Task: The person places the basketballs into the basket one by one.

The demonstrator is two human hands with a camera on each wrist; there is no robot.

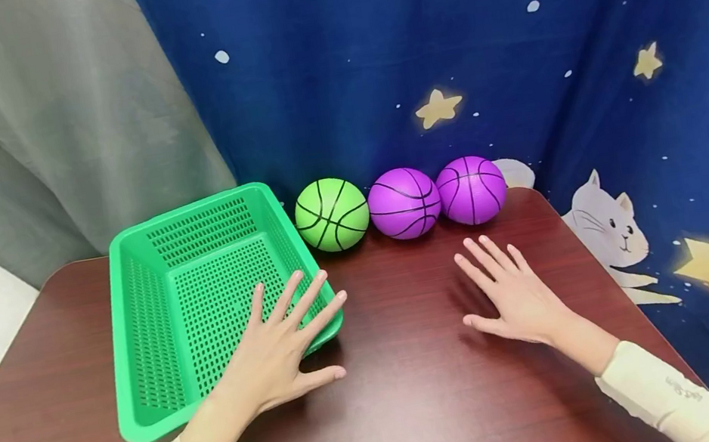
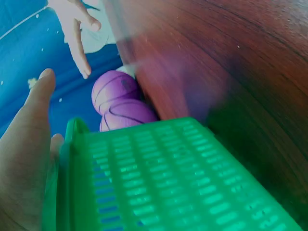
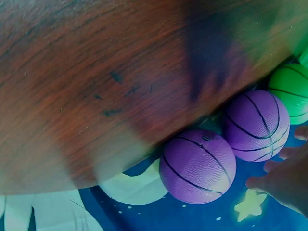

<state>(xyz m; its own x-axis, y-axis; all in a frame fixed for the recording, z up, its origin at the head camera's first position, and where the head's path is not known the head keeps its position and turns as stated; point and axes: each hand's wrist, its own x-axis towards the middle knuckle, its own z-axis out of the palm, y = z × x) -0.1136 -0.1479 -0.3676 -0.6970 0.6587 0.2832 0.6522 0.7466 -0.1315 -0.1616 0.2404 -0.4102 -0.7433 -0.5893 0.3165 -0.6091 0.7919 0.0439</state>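
Observation:
My left hand point(image 1: 278, 351) hovers with spread fingers over the near right corner of a green plastic basket point(image 1: 121, 340), holding nothing. To the right, my right hand point(image 1: 518, 300) is held above the table, fingers straight and apart, also holding nothing. Beyond the hands, a green ball point(image 1: 331, 215) with black basketball lines sits beside the basket's far right side. Two purple balls follow in the same row, a middle one point(image 1: 404, 204) and a right one point(image 1: 472, 190). In the right wrist view, part of my right hand point(image 3: 286, 180) shows near the middle purple ball point(image 3: 257, 125).
The dark reddish wooden table point(image 1: 410, 411) has its far edge just behind the balls. A blue curtain point(image 1: 331, 64) with stars and a cat print hangs behind and to the right. A grey curtain point(image 1: 57, 120) hangs behind the basket.

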